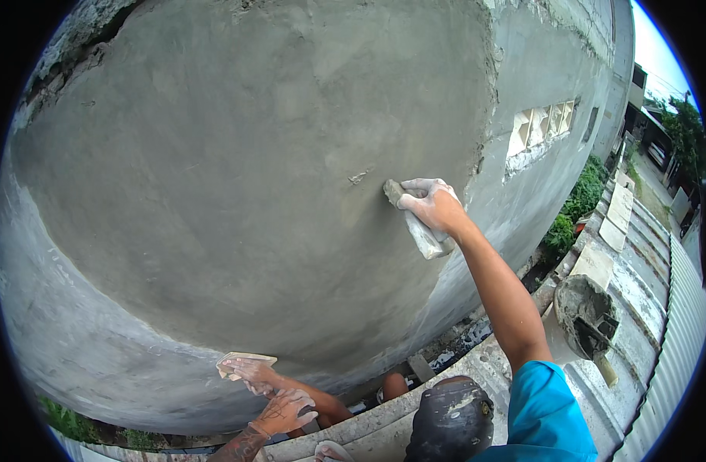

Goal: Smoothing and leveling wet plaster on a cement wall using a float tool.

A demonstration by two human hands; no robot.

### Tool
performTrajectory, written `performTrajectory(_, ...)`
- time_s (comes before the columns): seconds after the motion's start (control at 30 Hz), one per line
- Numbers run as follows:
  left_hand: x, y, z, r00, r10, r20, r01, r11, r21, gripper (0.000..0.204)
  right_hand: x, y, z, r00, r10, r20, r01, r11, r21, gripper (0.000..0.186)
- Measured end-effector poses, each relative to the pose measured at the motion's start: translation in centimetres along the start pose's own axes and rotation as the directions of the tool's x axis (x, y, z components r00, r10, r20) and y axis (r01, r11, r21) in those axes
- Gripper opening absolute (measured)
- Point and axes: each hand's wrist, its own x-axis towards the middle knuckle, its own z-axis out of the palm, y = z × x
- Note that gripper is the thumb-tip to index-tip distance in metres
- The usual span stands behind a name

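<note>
A grey, freshly plastered wall [230, 169] fills the upper left and centre of the frame, and its smooth damp coat runs down to a paler band at the lower left. Low in the centre left, another person's hand [250, 374] presses a flat tan rectangular float [245, 360] against the plaster. Just below it, the tattooed left hand [285, 408] lies on that person's forearm with its fingers loosely spread. Whether it grips anything cannot be told.

At the bottom centre, a dark rounded cap spattered with cement [449, 420] sits in front of the pale concrete ledge [484, 362]. The right hand [433, 204], on a bare arm with a blue sleeve, reaches up to the centre right. Its fingers are closed around a grey cement-caked float [416, 223], whose upper end touches the wall.

Further right are a patterned vent-block opening [541, 127], green shrubs [576, 204], a round mortar-filled pan [587, 314] and corrugated metal sheeting [676, 339].
</note>
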Motion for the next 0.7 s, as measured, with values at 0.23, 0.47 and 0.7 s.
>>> performTrajectory(0.23, 0.8, 0.2, 0.2, 0.998, 0.055, 0.01, -0.055, 0.998, -0.016, 0.031, -0.3, -5.9, -1.3, 0.898, -0.15, -0.414, 0.115, 0.988, -0.107, 0.062)
performTrajectory(0.47, 1.5, 0.2, 0.7, 0.996, 0.084, 0.006, -0.084, 0.996, -0.03, 0.031, -1.9, -3.6, -1.0, 0.935, -0.061, -0.349, 0.046, 0.998, -0.051, 0.063)
performTrajectory(0.7, 0.4, 0.1, 0.8, 0.999, 0.036, 0.033, -0.036, 0.999, 0.005, 0.032, -3.5, -2.2, 3.7, 0.997, -0.069, 0.028, 0.075, 0.956, -0.285, 0.064)
